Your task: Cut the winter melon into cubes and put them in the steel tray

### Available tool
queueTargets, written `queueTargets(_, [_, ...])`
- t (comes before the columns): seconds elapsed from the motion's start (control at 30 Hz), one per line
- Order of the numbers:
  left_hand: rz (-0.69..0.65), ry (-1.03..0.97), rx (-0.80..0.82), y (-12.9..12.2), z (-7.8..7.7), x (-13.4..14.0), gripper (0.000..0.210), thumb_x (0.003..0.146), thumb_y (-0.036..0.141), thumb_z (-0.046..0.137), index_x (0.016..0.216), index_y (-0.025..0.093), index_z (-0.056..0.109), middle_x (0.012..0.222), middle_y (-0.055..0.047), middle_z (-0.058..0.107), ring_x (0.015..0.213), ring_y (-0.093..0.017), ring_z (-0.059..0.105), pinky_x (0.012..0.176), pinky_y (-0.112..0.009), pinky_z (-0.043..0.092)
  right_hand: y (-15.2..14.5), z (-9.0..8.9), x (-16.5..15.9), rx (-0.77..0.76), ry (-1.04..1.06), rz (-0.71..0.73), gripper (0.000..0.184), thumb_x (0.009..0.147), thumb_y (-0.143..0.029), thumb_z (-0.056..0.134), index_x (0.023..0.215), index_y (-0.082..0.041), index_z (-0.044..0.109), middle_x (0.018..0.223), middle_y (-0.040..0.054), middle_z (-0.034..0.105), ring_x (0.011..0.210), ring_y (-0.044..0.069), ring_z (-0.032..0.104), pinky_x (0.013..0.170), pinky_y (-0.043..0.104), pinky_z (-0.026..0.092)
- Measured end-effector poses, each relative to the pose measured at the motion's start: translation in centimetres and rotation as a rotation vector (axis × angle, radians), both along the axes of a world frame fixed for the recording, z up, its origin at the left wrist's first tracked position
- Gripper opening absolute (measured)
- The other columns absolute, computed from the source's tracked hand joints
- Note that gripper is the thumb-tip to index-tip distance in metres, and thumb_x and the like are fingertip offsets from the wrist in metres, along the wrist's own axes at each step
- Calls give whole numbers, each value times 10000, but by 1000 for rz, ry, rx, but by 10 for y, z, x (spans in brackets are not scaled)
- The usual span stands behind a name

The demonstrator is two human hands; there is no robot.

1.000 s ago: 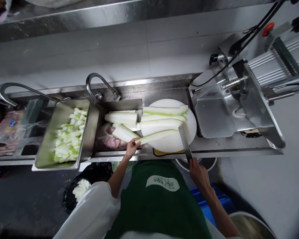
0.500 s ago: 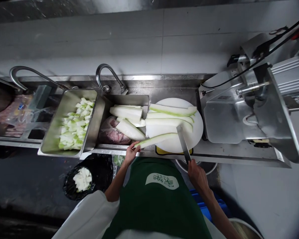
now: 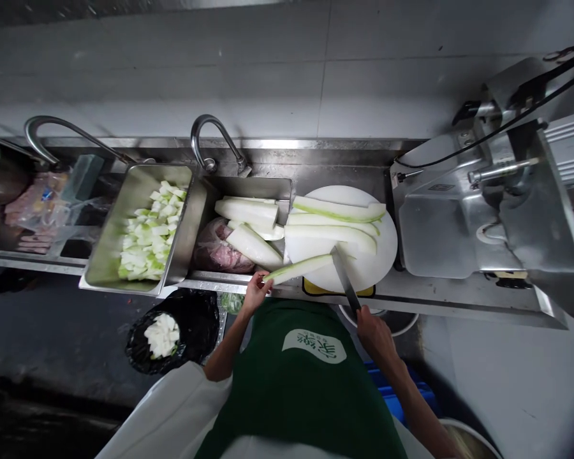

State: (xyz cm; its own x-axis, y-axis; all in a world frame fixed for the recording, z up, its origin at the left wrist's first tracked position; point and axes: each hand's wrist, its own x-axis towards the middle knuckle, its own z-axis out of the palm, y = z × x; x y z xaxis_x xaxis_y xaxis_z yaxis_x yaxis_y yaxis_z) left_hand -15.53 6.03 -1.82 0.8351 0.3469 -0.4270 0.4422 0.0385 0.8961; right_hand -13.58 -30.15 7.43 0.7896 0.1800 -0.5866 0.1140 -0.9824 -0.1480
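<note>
My left hand (image 3: 257, 291) grips the near end of a long pale-green strip of winter melon (image 3: 299, 268), whose far end lies on a round white cutting board (image 3: 387, 239). In my right hand (image 3: 374, 331) is a knife (image 3: 345, 280), its blade slanting across the board at the strip's right end. A small sliver of melon shows just right of the blade. Several more long melon strips (image 3: 335, 236) lie side by side toward the back of the board. Larger peeled melon pieces (image 3: 254, 247) rest in the sink left of the board.
A deep steel pan (image 3: 90, 268) with cut melon chunks (image 3: 153, 233) stands left of the sink (image 3: 282, 185). Bagged meat (image 3: 217, 248) lies in the sink under a faucet (image 3: 215, 121). A meat slicer (image 3: 435, 236) stands right. Below sits a black-lined bin (image 3: 134, 347) with white scraps.
The knife blade has moved left along the strip, and a small sliver now shows to its right. My left hand keeps its hold. The whole view has shifted slightly.
</note>
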Motion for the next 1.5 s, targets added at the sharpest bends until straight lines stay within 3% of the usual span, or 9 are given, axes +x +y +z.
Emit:
queueTargets(0.3, [-18,29,-31,-2,-2,-7,615,683,649,787,1011,192,541,752,16,671,587,-130,625,531,-231,463,11,4,3,-29,69,31,287,1078,-241,274,1035,-163,547,803,84,704,768,219,715,611,273,339])
queueTargets(0.47, [-27,23,-29,-2,-4,-9,598,687,646,784,991,189,548,792,-1,688,587,-130,620,542,-242,466,16,7,3,-41,-10,58,299,1090,-287,266,1049,-172,539,816,91,706,793,230,720,622,275,343])
queueTargets(0.63, [-39,45,-42,-3,1,-10,588,675,641,785,969,190,548,812,-9,697,600,-128,616,570,-249,483,26,9,9,-37,116,74,282,1081,-216,252,1059,-164,528,866,99,727,839,233,725,642,277,354])
queueTargets(0.83, [-27,48,-59,-6,2,-12,565,664,609,800,954,199,540,773,0,685,595,-135,603,563,-256,477,27,14,10,-41,79,100,304,1088,-291,251,1066,-176,531,872,102,717,852,236,724,656,274,368])
queueTargets(1.0, [-45,47,-55,-9,0,-15,486,707,561,785,934,211,536,756,-5,686,608,-153,613,585,-274,488,31,8,14,-36,161,106,323,1083,-266,249,1095,-159,554,904,116,727,872,239,721,686,280,390])
queueTargets(1.2, [-108,27,11,-31,-10,-2,392,783,518,723,947,222,526,689,22,649,570,-154,598,555,-266,469,17,15,17,-39,0,103,349,1088,-296,254,1060,-156,572,805,97,701,775,227,715,629,273,360])
queueTargets(1.33, [-112,33,-33,-40,-16,5,359,796,478,724,958,239,512,734,4,669,566,-161,603,572,-293,492,23,10,20,-64,59,126,330,1087,-264,253,1089,-147,562,841,105,714,820,231,728,645,270,377])
queueTargets(1.5, [-111,49,-104,-38,-13,3,306,806,434,723,981,260,542,715,-12,675,620,-203,641,627,-342,523,23,9,22,-82,92,153,281,1088,-251,287,1091,-152,550,870,103,723,845,222,731,667,262,385])
